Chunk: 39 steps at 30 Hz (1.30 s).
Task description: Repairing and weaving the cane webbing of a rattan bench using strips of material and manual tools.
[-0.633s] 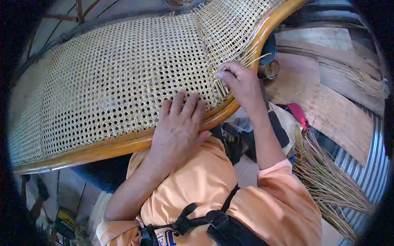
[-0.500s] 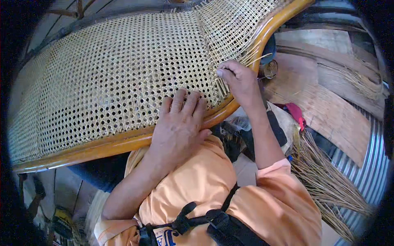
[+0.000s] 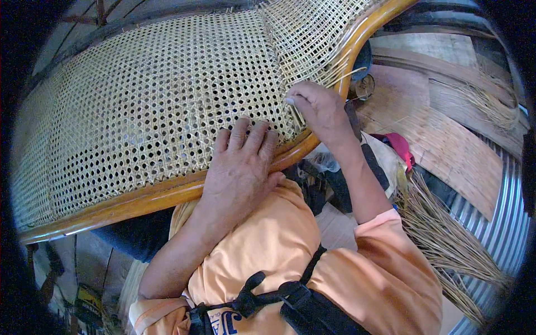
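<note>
A panel of woven cane webbing [image 3: 151, 95], pale with rows of small holes, stretches across a glossy brown wooden frame [image 3: 301, 151]. My left hand [image 3: 237, 167] lies palm down on its near edge, with fingers stretched over the webbing and the thumb by the frame. At the seam where the webbing bends upward, my right hand [image 3: 321, 109] is closed in a pinch against the weave. What sits between those fingertips is too small and hidden to make out. Loose cane strand ends [image 3: 349, 74] stick out over the frame just beyond the right hand.
To the right, a bundle of long thin cane strips [image 3: 446, 234] lies on corrugated metal sheet [image 3: 511, 223]. Flat wooden boards [image 3: 441, 145] and a loose coil of strands [image 3: 488, 106] are beyond. A dark red cloth [image 3: 397, 146] and a blue container [image 3: 364, 58] stand near the frame.
My right hand has shifted slightly left along the seam, its pinch still closed and turned a little downward. My left hand stays spread on the webbing. The whole view has tilted slightly.
</note>
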### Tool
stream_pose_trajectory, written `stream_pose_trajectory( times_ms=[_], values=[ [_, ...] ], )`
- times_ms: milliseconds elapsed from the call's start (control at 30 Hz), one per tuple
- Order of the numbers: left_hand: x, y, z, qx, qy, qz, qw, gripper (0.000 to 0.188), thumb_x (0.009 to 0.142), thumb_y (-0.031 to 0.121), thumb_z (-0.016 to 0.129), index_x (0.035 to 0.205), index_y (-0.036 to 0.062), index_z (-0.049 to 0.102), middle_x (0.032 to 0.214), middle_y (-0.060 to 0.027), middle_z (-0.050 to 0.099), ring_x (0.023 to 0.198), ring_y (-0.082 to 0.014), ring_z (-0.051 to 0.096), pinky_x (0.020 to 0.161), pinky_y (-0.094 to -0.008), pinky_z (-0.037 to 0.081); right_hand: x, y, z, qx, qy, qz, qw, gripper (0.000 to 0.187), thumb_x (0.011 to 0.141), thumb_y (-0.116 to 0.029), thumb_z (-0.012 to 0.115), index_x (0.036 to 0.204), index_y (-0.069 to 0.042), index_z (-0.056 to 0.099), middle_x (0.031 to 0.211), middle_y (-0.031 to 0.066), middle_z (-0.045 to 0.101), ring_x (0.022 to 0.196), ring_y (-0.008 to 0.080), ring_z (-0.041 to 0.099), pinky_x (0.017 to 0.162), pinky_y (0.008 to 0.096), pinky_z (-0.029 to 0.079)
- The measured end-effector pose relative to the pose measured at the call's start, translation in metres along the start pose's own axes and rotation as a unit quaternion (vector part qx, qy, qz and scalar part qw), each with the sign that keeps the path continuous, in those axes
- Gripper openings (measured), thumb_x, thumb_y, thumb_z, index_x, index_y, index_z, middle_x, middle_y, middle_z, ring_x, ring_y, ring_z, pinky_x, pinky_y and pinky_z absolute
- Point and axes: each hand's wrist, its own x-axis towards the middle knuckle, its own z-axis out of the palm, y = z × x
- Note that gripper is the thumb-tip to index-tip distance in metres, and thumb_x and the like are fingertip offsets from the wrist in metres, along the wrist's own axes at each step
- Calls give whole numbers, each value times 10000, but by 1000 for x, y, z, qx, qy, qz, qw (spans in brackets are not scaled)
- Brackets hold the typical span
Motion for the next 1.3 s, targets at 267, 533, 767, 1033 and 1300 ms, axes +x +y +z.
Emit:
stream_pose_trajectory(
  times_ms=[267, 533, 767, 1033, 1300],
  values=[
    [-1, 0, 2, 17, -9, 2, 1000, 629, 664, 399, 700, 1160, 59, 514, 1228, -98, 459, 1185, -306, 383, 961, -438, 332, -1, 1, 6, -68, 5, -66, 996, 117, 807, -101, 613, 809, -14, 535, 703, 137, 520, 663, 302, 544, 612, 368, 444],
    [2, 3, 0, 7, -13, 0, 1000, 609, 688, 388, 693, 1164, 49, 521, 1257, -113, 460, 1199, -329, 386, 990, -462, 310, 7, 15, 0, -91, -37, -101, 990, 97, 823, -103, 587, 866, -20, 561, 731, 114, 545, 631, 278, 532, 590, 357, 440],
    [3, 7, -1, 1, -17, 0, 1000, 590, 715, 364, 685, 1181, 47, 511, 1261, -114, 459, 1204, -331, 381, 1004, -468, 302, -76, 18, -44, 123, 165, 229, 951, 178, 835, -136, 577, 965, -19, 607, 887, 151, 639, 815, 261, 621, 753, 316, 474],
    [9, 15, 0, 38, -56, -24, 997, 579, 705, 298, 702, 1188, 53, 499, 1276, -133, 455, 1224, -343, 367, 1010, -475, 294, -167, 84, 29, 46, -31, 310, 949, 199, 832, -123, 567, 995, -15, 604, 975, 210, 611, 946, 360, 573, 831, 400, 440],
    [12, 18, -1, 53, -63, -15, 996, 547, 722, 236, 688, 1183, 10, 497, 1261, -163, 461, 1207, -357, 380, 1013, -465, 300, -199, 127, 27, 15, 134, 326, 936, 192, 836, -158, 563, 974, -30, 602, 872, 192, 632, 782, 386, 610, 692, 420, 486]
  ],
)
